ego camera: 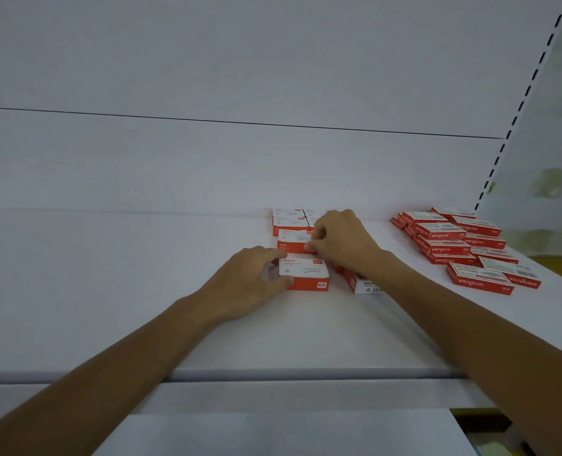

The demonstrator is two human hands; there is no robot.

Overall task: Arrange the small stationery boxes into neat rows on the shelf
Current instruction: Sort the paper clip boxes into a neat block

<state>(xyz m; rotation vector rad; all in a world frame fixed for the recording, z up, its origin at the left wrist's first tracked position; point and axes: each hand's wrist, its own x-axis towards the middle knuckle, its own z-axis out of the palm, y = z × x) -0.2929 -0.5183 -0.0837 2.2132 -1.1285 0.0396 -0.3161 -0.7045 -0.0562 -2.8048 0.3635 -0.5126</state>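
On the white metal shelf (141, 291) a row of small red-and-white cardboard boxes (289, 221) is begun, the left hand (253, 278) gripping its front box (306, 274), the right hand (340, 243) pinching the second box (293, 242) behind, while the loose pile of red boxes (454, 245) right of that row looks unsorted.

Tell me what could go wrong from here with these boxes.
The left hand grips the front box; pushed in crooked, it could shove the second box, pinched by the right hand, out of line. The right wrist hangs over a tipped box and might knock it. The loose pile to the right could slide if the forearm bumps it.
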